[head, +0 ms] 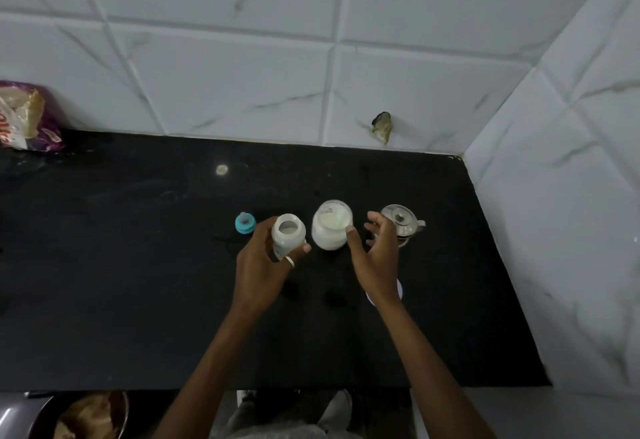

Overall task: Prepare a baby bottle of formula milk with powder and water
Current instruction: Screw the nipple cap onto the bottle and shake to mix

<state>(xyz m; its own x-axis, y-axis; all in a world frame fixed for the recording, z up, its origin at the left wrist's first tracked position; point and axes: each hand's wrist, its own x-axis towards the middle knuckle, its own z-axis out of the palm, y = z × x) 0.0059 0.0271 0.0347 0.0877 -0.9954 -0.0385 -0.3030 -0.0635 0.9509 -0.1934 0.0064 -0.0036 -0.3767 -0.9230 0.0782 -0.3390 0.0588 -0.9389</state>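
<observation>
open baby bottle held on a black counter beside a jar of powder

a black stone counter [138,265] fills the middle of the view, backed by a wall of white marble-look tiles [242,67] that turns a corner on the right. a purple and white food bag [27,116] sits at the counter's far left edge against the wall. at the bottom left, below the counter edge, part of a round metal bowl [83,416] shows.

two bare forearms reach in from the bottom. the left hand [259,262] wraps around the baby bottle [287,236], thumb on the near side and fingers curled behind, a ring on one finger. the bottle stands near the centre of the counter, upright or close to it, with its top off. it is short, wide-necked and made of cloudy white plastic, with small markings low on its side that are too blurred to read. something pale shows inside through the open mouth; whether powder or liquid cannot be told.

just right of the bottle stands a clear glass jar [331,225], lid off, holding white powder. the right hand [375,258] hovers next to the jar with fingers spread and loose, grasping nothing, its thumb tip near the jar's rim. behind this hand sits a small glass kettle with a metal lid [401,223]. a round white lid [400,289] lies flat, mostly hidden under the right wrist.

left of the bottle, apart from it, the teal teat ring [245,223] rests on the counter.
</observation>
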